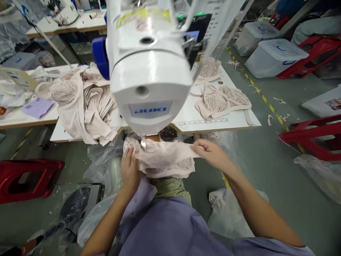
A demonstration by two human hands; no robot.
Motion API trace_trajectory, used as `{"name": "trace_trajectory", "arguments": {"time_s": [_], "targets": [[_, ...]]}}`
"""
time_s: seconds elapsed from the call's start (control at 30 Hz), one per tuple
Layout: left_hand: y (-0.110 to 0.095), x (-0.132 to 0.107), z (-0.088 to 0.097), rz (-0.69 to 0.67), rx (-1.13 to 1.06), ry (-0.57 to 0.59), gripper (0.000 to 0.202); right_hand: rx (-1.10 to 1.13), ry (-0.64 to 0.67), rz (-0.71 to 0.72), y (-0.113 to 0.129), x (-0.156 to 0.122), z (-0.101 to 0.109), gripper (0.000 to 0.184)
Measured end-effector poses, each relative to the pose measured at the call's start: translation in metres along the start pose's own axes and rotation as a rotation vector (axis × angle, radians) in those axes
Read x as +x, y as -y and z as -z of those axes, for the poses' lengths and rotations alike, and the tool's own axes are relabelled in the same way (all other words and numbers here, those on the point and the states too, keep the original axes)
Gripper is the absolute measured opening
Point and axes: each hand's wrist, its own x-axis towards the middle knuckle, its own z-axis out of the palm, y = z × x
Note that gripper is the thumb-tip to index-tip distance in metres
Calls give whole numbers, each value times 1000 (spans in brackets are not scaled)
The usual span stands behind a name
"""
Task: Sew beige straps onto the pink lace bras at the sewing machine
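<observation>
A white sewing machine (pixel 151 76) stands right in front of me, its needle area low at the middle. Under its presser foot (pixel 143 142) runs a pale pink bra (pixel 167 154) with lacy, patterned cups, its lower part hanging over my lap. My left hand (pixel 130 169) presses on the fabric just left of the foot, fingers bent over it. Out to the right, my right hand (pixel 209 152) pinches the end of the bra's band and holds it stretched sideways. The fabric is partly blurred.
Stacked pale pink bra pieces (pixel 90 103) cover the table on the left, beside a purple paper (pixel 38 106). More bras (pixel 221 99) lie on the right of the tabletop. Red stools (pixel 29 179) and lidded plastic boxes (pixel 275 57) stand on the floor.
</observation>
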Motion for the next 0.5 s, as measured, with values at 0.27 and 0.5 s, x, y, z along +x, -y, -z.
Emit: {"name": "trace_trajectory", "arguments": {"time_s": [0.27, 0.5], "targets": [[-30, -27, -19, -84, -200, 391, 68, -470, 81, 31, -29, 21, -10, 45], [70, -108, 75, 811, 6, 264, 72, -132, 296, 269, 11, 104, -123, 44]]}}
